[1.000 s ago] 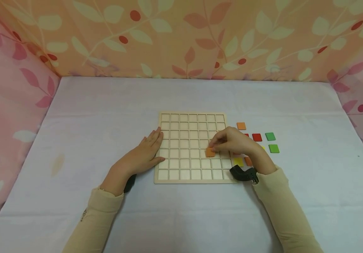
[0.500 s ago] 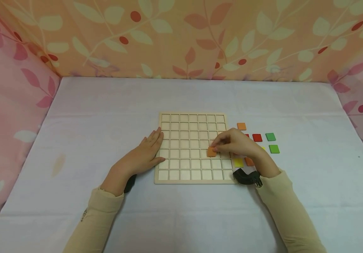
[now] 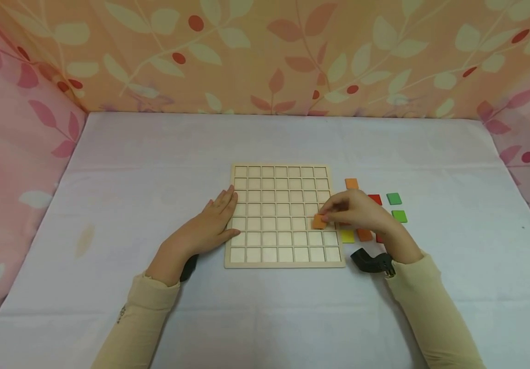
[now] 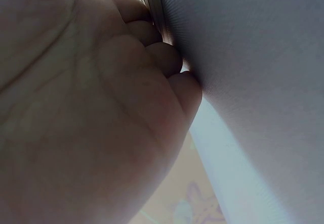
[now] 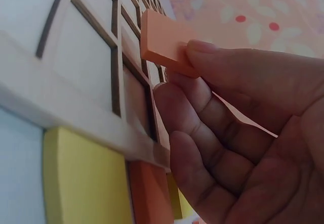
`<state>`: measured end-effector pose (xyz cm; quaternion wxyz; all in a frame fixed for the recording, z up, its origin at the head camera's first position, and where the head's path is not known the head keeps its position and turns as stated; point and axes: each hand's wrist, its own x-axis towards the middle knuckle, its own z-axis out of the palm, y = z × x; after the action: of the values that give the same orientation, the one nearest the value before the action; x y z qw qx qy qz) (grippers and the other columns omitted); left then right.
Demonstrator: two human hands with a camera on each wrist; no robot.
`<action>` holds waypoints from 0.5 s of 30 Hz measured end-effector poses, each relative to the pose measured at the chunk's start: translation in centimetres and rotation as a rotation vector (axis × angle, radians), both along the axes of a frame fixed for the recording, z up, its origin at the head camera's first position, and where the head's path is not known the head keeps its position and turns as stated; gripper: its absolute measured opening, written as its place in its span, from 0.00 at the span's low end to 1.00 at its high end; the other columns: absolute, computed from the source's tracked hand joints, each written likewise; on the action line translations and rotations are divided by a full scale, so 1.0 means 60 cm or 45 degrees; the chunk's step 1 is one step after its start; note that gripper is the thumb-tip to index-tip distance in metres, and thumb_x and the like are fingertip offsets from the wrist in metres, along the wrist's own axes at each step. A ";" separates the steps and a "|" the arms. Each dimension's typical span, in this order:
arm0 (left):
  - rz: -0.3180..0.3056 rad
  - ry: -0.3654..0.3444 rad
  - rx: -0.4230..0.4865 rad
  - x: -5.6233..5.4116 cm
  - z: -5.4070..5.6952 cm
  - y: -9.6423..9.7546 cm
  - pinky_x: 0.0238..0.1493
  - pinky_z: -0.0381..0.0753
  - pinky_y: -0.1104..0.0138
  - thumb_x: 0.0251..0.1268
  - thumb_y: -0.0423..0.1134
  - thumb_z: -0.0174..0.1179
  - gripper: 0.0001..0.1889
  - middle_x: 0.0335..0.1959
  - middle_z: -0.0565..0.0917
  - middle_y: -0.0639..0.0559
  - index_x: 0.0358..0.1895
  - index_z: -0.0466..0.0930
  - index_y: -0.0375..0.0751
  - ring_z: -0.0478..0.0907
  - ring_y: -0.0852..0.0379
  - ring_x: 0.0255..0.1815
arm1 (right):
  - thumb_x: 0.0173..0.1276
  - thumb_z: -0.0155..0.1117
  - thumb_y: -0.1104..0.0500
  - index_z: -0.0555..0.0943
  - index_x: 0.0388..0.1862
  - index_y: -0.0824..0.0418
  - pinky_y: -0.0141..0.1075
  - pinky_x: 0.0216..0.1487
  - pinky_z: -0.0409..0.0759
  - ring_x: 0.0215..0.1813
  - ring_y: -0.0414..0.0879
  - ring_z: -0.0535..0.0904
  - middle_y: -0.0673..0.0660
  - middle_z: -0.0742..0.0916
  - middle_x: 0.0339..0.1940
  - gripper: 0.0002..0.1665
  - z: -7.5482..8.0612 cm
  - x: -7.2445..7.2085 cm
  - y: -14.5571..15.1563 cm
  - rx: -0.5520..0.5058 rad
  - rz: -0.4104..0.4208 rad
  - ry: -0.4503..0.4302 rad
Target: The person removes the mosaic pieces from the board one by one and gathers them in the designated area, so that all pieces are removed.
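A wooden grid board [image 3: 283, 265] with square cells lies on the white cloth in the head view. My left hand [image 3: 207, 223] rests against its left edge, fingers extended and touching the frame. Between thumb and fingers, my right hand [image 3: 362, 211] pinches a square orange tile [image 3: 318, 222] over the right part of the board. The right wrist view shows that orange tile [image 5: 167, 39] tilted and raised off the grid, the thumb on one face. In the left wrist view the palm of the left hand [image 4: 101, 97] covers most of the board.
Right of the board lie several loose tiles, among them a yellow tile [image 3: 347, 236], a red tile [image 3: 375, 199], a green tile [image 3: 393, 198] and another orange tile [image 3: 351, 183]. The right hand hides part of this group. Patterned cloth walls [image 3: 265, 56] enclose the table.
My right hand has shifted to the right with the orange tile, from an inner column towards the board's right edge. The left hand has stayed in place.
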<state>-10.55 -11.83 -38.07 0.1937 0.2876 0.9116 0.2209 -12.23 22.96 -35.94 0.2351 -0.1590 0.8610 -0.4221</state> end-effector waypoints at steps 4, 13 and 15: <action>0.001 -0.005 0.000 0.000 0.001 0.000 0.71 0.40 0.48 0.69 0.44 0.55 0.42 0.75 0.34 0.37 0.72 0.38 0.26 0.33 0.42 0.75 | 0.61 0.68 0.62 0.87 0.36 0.61 0.31 0.34 0.79 0.33 0.43 0.78 0.53 0.87 0.33 0.05 -0.003 0.002 0.011 0.000 -0.006 0.004; 0.003 -0.010 -0.003 0.000 0.001 0.001 0.71 0.40 0.48 0.70 0.44 0.54 0.42 0.75 0.34 0.37 0.73 0.37 0.27 0.33 0.43 0.75 | 0.61 0.68 0.62 0.85 0.39 0.66 0.35 0.40 0.82 0.37 0.45 0.83 0.57 0.87 0.35 0.09 0.002 0.009 0.027 -0.071 -0.054 -0.113; 0.003 -0.010 -0.004 0.000 0.002 0.001 0.71 0.40 0.48 0.70 0.44 0.54 0.42 0.75 0.34 0.37 0.73 0.37 0.27 0.33 0.43 0.75 | 0.61 0.68 0.62 0.85 0.39 0.67 0.35 0.40 0.82 0.37 0.45 0.84 0.58 0.87 0.35 0.09 0.003 0.010 0.030 -0.076 -0.065 -0.112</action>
<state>-10.53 -11.79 -37.98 0.1974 0.2854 0.9115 0.2208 -11.61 24.78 -35.74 0.2569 -0.1253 0.8406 -0.4600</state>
